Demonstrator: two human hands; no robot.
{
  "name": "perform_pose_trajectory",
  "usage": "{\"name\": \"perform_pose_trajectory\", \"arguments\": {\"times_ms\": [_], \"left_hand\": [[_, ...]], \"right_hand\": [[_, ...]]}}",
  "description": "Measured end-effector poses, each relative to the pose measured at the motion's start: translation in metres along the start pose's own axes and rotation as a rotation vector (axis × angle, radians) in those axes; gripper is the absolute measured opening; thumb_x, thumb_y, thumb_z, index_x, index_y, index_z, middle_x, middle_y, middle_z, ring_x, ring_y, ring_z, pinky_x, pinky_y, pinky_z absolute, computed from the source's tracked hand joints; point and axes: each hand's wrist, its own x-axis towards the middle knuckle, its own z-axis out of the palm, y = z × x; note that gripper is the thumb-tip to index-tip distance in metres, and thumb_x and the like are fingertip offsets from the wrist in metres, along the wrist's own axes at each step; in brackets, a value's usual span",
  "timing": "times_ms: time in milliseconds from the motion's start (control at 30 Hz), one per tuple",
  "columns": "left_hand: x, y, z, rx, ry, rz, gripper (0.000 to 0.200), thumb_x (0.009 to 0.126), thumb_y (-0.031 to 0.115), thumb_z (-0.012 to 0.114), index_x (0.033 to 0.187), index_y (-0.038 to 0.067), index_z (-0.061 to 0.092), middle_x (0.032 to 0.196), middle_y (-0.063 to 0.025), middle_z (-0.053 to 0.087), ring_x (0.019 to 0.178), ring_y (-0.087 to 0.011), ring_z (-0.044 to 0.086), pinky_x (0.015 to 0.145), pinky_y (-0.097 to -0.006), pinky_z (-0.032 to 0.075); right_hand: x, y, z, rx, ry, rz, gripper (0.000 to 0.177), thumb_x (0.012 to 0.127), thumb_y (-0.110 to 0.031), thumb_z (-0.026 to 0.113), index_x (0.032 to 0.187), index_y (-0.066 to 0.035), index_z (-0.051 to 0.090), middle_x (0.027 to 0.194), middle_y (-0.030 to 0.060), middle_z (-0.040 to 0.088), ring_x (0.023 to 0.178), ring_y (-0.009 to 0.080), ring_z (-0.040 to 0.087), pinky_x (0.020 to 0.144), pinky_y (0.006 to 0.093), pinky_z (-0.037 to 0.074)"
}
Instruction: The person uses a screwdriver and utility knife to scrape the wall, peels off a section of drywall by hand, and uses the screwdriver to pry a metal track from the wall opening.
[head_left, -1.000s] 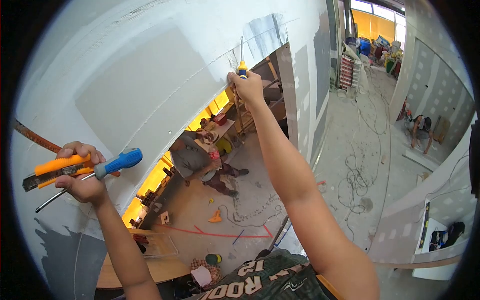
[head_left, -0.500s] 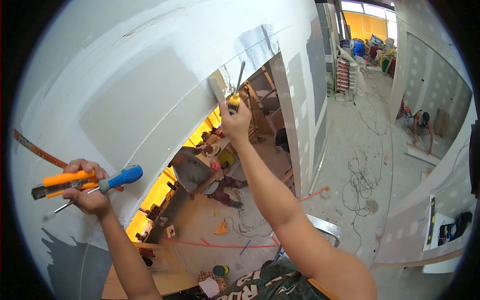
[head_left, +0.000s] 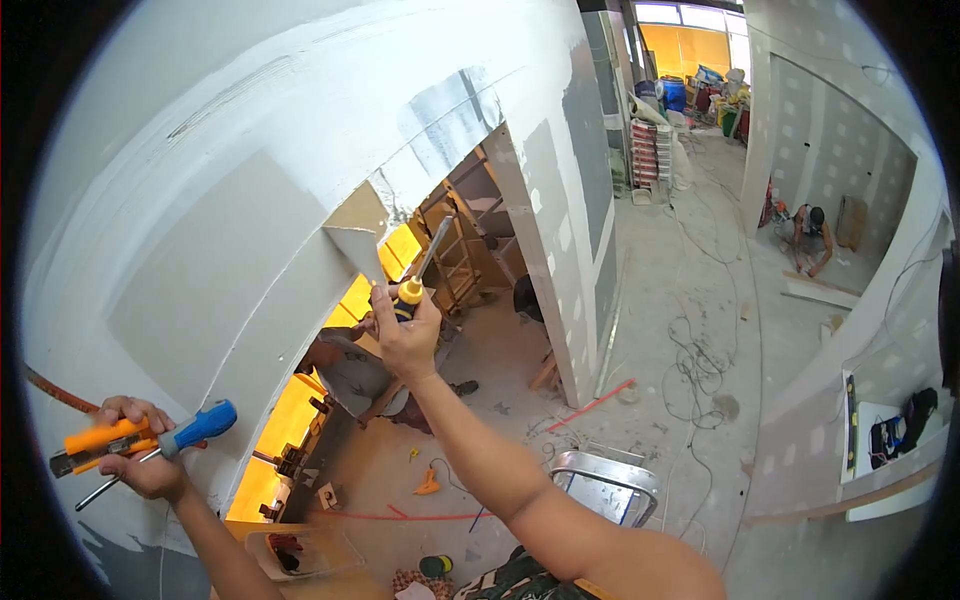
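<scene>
My left hand [head_left: 145, 470], at the wall on the left, is closed around two tools. One is an orange-and-black utility knife [head_left: 105, 443]; the other is a screwdriver with a blue handle [head_left: 203, 426], its shaft pointing down and left. My right hand [head_left: 408, 340] grips a yellow-and-black screwdriver [head_left: 412, 292], tip up, just below the upper edge of the wall opening. A pale, pointed piece of plasterboard [head_left: 356, 248] hangs at that edge, its lower tip right at my right thumb. Behind it shows a beige patch [head_left: 358, 210].
Through the opening, a person [head_left: 360, 370] bends near an orange glue gun [head_left: 428, 481] on the floor. A metal stepladder [head_left: 605, 480] stands below my right arm. Cables [head_left: 700, 370] snake along the corridor floor. Another person [head_left: 808, 240] crouches at the right.
My right hand has come down from the opening's upper edge with its screwdriver, and the plasterboard piece has shifted down too. The view has swung right. My left hand keeps both tools.
</scene>
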Motion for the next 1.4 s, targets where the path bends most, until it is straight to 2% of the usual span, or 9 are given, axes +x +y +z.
{"name": "perform_pose_trajectory", "arguments": {"times_ms": [467,600,667,700,767,900,1000,1067,1400], "left_hand": [[0.004,0.004,-0.012,0.015,-0.138,-0.015,0.061,0.092,0.065,0.050,0.115,0.009,0.047,0.095,-0.0071,0.047,0.073,-0.0149,0.051,0.063,-0.0260,0.048],[0.005,0.006,-0.011,-0.022,-0.178,-0.019,0.061,0.092,0.065,0.051,0.115,0.008,0.047,0.094,-0.0071,0.047,0.072,-0.0150,0.050,0.062,-0.0263,0.048],[0.005,0.006,-0.011,0.007,-0.163,-0.008,0.061,0.092,0.064,0.050,0.115,0.008,0.047,0.094,-0.0072,0.047,0.071,-0.0150,0.050,0.062,-0.0264,0.048],[0.005,0.006,-0.011,0.009,-0.158,0.002,0.061,0.092,0.065,0.050,0.115,0.008,0.047,0.094,-0.0073,0.047,0.071,-0.0149,0.050,0.062,-0.0263,0.048],[0.004,0.003,-0.011,0.008,-0.151,0.012,0.062,0.092,0.065,0.050,0.115,0.008,0.047,0.094,-0.0074,0.047,0.071,-0.0148,0.049,0.061,-0.0262,0.048],[0.004,0.003,-0.009,0.005,-0.133,0.047,0.063,0.092,0.065,0.050,0.115,0.007,0.046,0.093,-0.0077,0.047,0.070,-0.0146,0.049,0.060,-0.0259,0.047],[0.005,0.004,-0.009,0.008,-0.130,0.047,0.064,0.092,0.066,0.050,0.115,0.007,0.046,0.093,-0.0078,0.047,0.070,-0.0142,0.049,0.061,-0.0254,0.048],[0.004,0.004,-0.008,0.007,-0.123,0.033,0.064,0.092,0.066,0.050,0.114,0.007,0.046,0.092,-0.0079,0.047,0.070,-0.0140,0.050,0.061,-0.0251,0.048],[0.005,0.006,-0.010,0.022,-0.073,0.025,0.067,0.088,0.067,0.055,0.108,0.004,0.043,0.092,-0.0077,0.046,0.069,-0.0144,0.048,0.061,-0.0254,0.047]], "right_hand": [[-0.040,-0.017,-0.031,0.361,-0.001,0.384,0.017,0.094,-0.014,0.065,0.089,-0.005,0.052,0.066,0.0032,0.055,0.053,0.0100,0.051,0.048,0.0253,0.043],[-0.003,0.001,-0.059,0.109,-0.293,0.727,0.020,0.094,-0.020,0.065,0.097,-0.004,0.054,0.076,0.0106,0.062,0.058,0.0182,0.060,0.054,0.0319,0.049],[0.007,0.008,-0.064,-0.575,-0.190,-0.056,0.028,0.099,-0.026,0.057,0.112,-0.002,0.056,0.088,0.0173,0.066,0.068,0.0230,0.068,0.063,0.0329,0.053],[0.010,-0.003,-0.066,-0.575,-0.195,-0.049,0.028,0.099,-0.026,0.057,0.112,-0.002,0.056,0.088,0.0173,0.066,0.068,0.0230,0.068,0.063,0.0329,0.053],[0.019,-0.034,-0.064,-0.414,-0.205,0.053,0.034,0.100,-0.024,0.051,0.126,-0.002,0.055,0.111,0.0241,0.066,0.106,0.0368,0.065,0.090,0.0417,0.050],[0.033,-0.012,-0.057,-0.544,-0.226,0.037,0.035,0.100,-0.022,0.051,0.130,-0.004,0.055,0.111,0.0234,0.066,0.105,0.0376,0.064,0.089,0.0413,0.050],[0.035,0.012,-0.057,-0.729,-0.225,-0.244,0.038,0.098,-0.024,0.053,0.132,-0.008,0.053,0.100,0.0213,0.065,0.087,0.0405,0.065,0.074,0.0487,0.052],[0.033,-0.014,-0.056,-0.842,-0.309,0.003,0.037,0.098,-0.024,0.054,0.131,-0.008,0.056,0.110,0.0222,0.066,0.100,0.0407,0.063,0.083,0.0460,0.051],[0.027,-0.002,-0.041,-0.693,-0.254,0.023,0.035,0.097,-0.026,0.054,0.126,-0.007,0.057,0.098,0.0226,0.067,0.085,0.0451,0.063,0.073,0.0523,0.050]]}}
